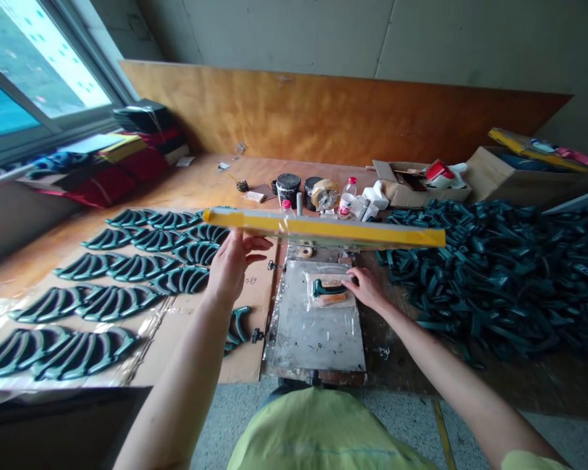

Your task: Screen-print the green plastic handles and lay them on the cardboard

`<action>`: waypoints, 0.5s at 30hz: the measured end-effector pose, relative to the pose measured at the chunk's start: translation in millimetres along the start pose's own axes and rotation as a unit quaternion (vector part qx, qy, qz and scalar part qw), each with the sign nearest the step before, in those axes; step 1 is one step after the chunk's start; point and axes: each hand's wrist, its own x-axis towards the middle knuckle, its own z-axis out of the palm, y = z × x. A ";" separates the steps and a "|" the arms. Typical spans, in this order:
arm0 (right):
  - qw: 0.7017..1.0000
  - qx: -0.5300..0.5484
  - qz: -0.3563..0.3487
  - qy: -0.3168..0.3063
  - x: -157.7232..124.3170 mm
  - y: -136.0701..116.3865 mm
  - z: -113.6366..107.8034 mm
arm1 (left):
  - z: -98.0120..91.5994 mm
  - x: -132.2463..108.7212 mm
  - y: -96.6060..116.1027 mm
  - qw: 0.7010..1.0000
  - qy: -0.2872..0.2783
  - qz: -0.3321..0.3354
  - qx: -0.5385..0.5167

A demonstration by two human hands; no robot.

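While my left hand (232, 264) grips left end of long yellow tape-wrapped bar (323, 230), raised above grey metal plate (318, 326), my right hand (367, 287) pinches clear plastic bag holding dark green handle part (329, 290) on plate. Bag likely light, slippery, limp; hold by edge.
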 end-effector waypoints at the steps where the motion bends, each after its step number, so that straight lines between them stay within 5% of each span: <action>1: 0.999 -0.006 -0.026 -0.020 -5.9 -4.9 8.8 | 3.9 4.3 2.2 1.000 0.002 0.000 -0.003; 5: 0.996 -0.038 -0.065 -0.052 -10.0 -28.8 19.8 | 8.1 -11.5 -19.3 0.998 0.050 -0.011 -0.021; 7: 0.997 -0.036 -0.067 -0.029 -13.8 -46.7 14.9 | 9.3 -39.6 -48.2 0.993 0.012 -0.120 -0.003; 9: 0.995 -0.037 -0.094 0.000 -26.1 -72.0 11.9 | 12.9 -74.7 -81.3 0.953 -0.078 -0.291 0.018; 10: 0.991 -0.042 -0.125 0.008 -34.8 -86.2 12.8 | 15.1 -92.3 -96.7 0.937 -0.078 -0.340 0.007; 13: 0.962 -0.048 -0.268 -0.020 -58.4 -116.0 22.4 | 15.8 -133.6 -130.8 0.915 -0.008 -0.400 -0.057; 15: 0.944 -0.037 -0.325 -0.048 -62.5 -107.2 25.7 | 5.0 -147.7 -143.8 0.913 0.034 -0.401 -0.073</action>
